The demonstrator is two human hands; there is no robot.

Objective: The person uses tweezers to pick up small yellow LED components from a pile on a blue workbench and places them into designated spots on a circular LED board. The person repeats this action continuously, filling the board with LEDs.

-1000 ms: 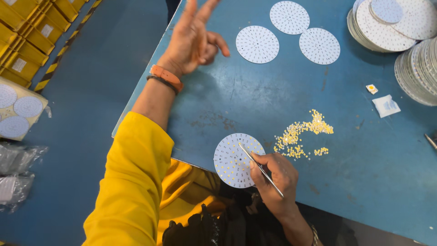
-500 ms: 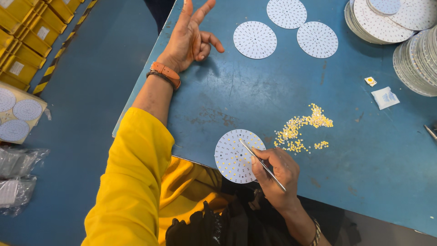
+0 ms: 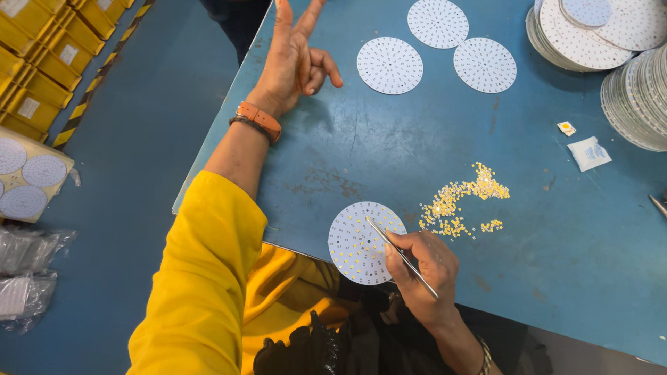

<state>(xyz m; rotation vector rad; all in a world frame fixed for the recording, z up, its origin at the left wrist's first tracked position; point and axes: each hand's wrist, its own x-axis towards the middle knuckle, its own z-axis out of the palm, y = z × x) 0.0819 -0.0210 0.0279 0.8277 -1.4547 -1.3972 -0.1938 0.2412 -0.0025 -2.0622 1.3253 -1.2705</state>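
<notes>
Tweezers [image 3: 401, 255] are lying pinched between the thumb and fingers of the right hand [image 3: 422, 271], held like a pen, their tip pointing down onto a white round board [image 3: 356, 243] that is sitting at the near edge of the blue table [image 3: 389, 156], close to the body so the fine work is staying under the eyes; the board's face is carrying rows of small dots, some of them looking yellow, though they are too small to tell apart clearly. Just to the right of that board a loose scatter of tiny yellow chips [image 3: 462, 201] is spreading across the table, near enough that the tweezers are having only a short way to travel. Further out, the left hand [image 3: 295, 59] is resting with its wrist on the table, holding nothing, two fingers stretched up and apart and the others curled in, an orange band [image 3: 258, 119] circling the wrist above a yellow sleeve [image 3: 201, 278]. Beyond it three more white round boards [image 3: 389, 65] are lying flat and apart, and tall stacks of the same boards [image 3: 590, 31] are standing at the far right corner. A small white packet [image 3: 588, 153] is lying near those stacks, and yellow bins [image 3: 42, 62] are lining the floor to the left
</notes>
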